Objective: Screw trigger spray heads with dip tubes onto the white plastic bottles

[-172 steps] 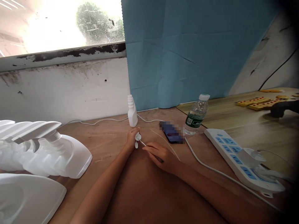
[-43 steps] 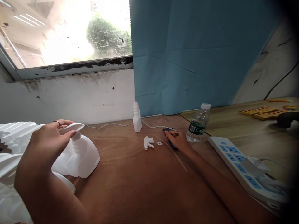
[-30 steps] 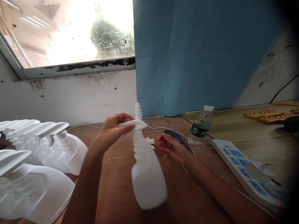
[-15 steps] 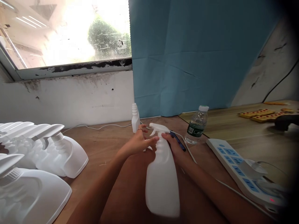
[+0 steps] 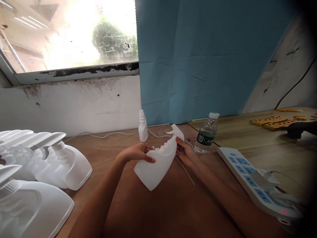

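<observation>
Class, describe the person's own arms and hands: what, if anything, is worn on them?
The left hand and right hand are ungloved, and the forearms bare of sleeves, with no watch or bracelet visible. The left hand wears a thin ring, its colour unclear; none shows on the right.

The left forearm (image 5: 101,191) is slanting forward and inward, bare, and the wrist is bending so that the left hand (image 5: 136,152) is turning rightward, gripping, with the left thumb (image 5: 150,159) stretching across. The right forearm (image 5: 213,185), also bare, is angling in from the other side. The right hand (image 5: 186,152) is gripping too, the right thumb (image 5: 179,140) pointing forward and inward, above curling fingers I'm only partly making out.
</observation>
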`<state>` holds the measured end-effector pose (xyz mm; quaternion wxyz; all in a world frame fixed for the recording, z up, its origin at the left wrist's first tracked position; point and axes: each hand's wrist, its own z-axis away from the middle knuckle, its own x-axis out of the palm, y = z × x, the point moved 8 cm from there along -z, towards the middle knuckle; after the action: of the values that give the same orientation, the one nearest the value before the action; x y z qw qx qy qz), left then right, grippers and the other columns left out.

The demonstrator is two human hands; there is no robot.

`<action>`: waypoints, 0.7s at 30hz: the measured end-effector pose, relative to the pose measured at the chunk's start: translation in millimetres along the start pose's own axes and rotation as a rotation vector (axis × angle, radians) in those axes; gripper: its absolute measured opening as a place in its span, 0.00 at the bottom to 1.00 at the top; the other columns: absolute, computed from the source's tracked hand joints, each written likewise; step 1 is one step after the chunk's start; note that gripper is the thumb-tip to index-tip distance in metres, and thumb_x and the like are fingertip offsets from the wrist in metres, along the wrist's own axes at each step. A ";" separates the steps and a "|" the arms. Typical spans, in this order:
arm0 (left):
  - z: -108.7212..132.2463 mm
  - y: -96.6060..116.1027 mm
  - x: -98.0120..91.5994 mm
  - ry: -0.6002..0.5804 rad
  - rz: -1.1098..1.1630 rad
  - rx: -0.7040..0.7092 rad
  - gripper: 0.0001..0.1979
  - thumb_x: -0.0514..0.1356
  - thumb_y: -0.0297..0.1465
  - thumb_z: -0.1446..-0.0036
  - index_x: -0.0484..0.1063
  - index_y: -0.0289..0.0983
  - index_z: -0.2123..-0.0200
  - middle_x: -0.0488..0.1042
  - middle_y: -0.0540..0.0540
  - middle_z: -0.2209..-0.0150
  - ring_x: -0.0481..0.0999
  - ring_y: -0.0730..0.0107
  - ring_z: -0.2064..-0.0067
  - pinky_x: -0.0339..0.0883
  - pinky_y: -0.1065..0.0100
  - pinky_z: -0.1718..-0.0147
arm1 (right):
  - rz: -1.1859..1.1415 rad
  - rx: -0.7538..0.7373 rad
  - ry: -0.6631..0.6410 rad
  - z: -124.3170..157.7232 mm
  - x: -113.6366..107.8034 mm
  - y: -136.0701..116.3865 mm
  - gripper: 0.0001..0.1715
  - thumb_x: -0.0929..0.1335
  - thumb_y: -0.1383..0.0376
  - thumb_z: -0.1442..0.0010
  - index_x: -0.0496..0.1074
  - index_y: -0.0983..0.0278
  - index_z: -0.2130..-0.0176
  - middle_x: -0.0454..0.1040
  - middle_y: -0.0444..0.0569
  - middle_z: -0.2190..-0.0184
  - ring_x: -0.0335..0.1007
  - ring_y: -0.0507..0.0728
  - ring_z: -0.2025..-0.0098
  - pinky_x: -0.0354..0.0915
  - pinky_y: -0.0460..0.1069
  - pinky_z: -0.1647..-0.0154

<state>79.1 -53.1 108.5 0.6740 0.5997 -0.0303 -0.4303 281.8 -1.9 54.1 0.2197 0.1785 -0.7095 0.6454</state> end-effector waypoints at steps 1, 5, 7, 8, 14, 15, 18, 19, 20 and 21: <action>2.5 0.4 -1.7 -0.026 0.042 0.003 0.28 0.70 0.36 0.56 0.73 0.36 0.49 0.78 0.43 0.54 0.76 0.55 0.50 0.68 0.65 0.56 | -0.011 0.006 -0.019 1.3 2.4 -2.0 0.20 0.79 0.59 0.59 0.73 0.64 0.69 0.74 0.45 0.74 0.65 0.51 0.77 0.62 0.45 0.84; 14.6 4.4 -12.8 -0.028 0.069 0.002 0.28 0.69 0.38 0.53 0.72 0.38 0.48 0.78 0.44 0.52 0.76 0.55 0.49 0.69 0.64 0.54 | -0.011 0.035 -0.117 7.9 14.6 -5.5 0.18 0.77 0.56 0.56 0.73 0.62 0.69 0.73 0.45 0.72 0.66 0.52 0.74 0.64 0.47 0.80; 19.6 7.0 -15.1 -0.025 0.045 -0.005 0.27 0.68 0.39 0.52 0.72 0.39 0.48 0.78 0.45 0.52 0.76 0.54 0.50 0.69 0.64 0.55 | 0.011 0.047 -0.138 10.1 18.0 -3.5 0.17 0.77 0.55 0.54 0.71 0.61 0.70 0.71 0.44 0.75 0.65 0.53 0.75 0.62 0.47 0.80; 21.4 8.1 -14.6 -0.036 0.036 -0.008 0.27 0.68 0.39 0.52 0.72 0.39 0.47 0.78 0.45 0.52 0.76 0.55 0.50 0.69 0.65 0.56 | 0.017 0.052 -0.137 10.8 18.4 -2.0 0.17 0.77 0.55 0.55 0.71 0.61 0.71 0.70 0.43 0.77 0.64 0.53 0.75 0.61 0.47 0.80; 22.8 7.4 -14.1 -0.045 0.014 -0.028 0.27 0.67 0.39 0.51 0.73 0.41 0.47 0.78 0.47 0.52 0.77 0.55 0.50 0.70 0.65 0.56 | 0.009 0.100 -0.136 12.1 18.5 6.7 0.16 0.76 0.56 0.55 0.70 0.61 0.73 0.69 0.42 0.78 0.62 0.52 0.77 0.58 0.47 0.80; 22.7 6.9 -14.2 -0.048 0.011 -0.030 0.27 0.67 0.40 0.51 0.73 0.41 0.47 0.78 0.47 0.52 0.77 0.55 0.50 0.70 0.65 0.56 | 0.011 0.114 -0.134 11.9 18.1 8.1 0.16 0.76 0.55 0.54 0.70 0.61 0.73 0.69 0.42 0.79 0.62 0.52 0.78 0.57 0.47 0.80; 22.8 6.7 -13.7 -0.075 0.011 -0.018 0.26 0.68 0.39 0.52 0.74 0.40 0.48 0.78 0.47 0.53 0.76 0.55 0.50 0.70 0.66 0.56 | 0.014 0.138 -0.124 11.1 17.0 9.0 0.17 0.77 0.56 0.57 0.71 0.61 0.73 0.71 0.43 0.78 0.63 0.52 0.78 0.56 0.46 0.81; 22.7 6.9 -13.4 -0.087 0.033 -0.005 0.25 0.68 0.40 0.51 0.74 0.40 0.49 0.78 0.46 0.53 0.76 0.56 0.50 0.70 0.66 0.56 | 0.009 0.137 -0.127 11.2 17.3 7.7 0.18 0.78 0.56 0.58 0.71 0.61 0.72 0.72 0.43 0.76 0.65 0.53 0.76 0.57 0.46 0.81; 22.2 6.6 -13.3 -0.098 0.075 0.007 0.24 0.68 0.40 0.51 0.75 0.39 0.51 0.78 0.46 0.53 0.76 0.56 0.50 0.70 0.66 0.56 | 0.001 0.130 -0.136 11.7 18.2 5.6 0.18 0.78 0.56 0.59 0.72 0.61 0.71 0.74 0.44 0.73 0.67 0.54 0.73 0.58 0.46 0.80; 21.3 5.1 -13.6 -0.103 0.130 0.012 0.23 0.68 0.41 0.51 0.75 0.39 0.52 0.78 0.45 0.54 0.76 0.57 0.51 0.70 0.66 0.57 | -0.010 0.116 -0.151 12.8 19.7 3.0 0.19 0.78 0.56 0.60 0.73 0.60 0.69 0.76 0.45 0.70 0.69 0.55 0.70 0.60 0.46 0.79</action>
<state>61.5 -61.8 125.2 0.6944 0.5775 -0.1065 -0.4159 262.6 -13.7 61.4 0.1579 0.2426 -0.6847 0.6689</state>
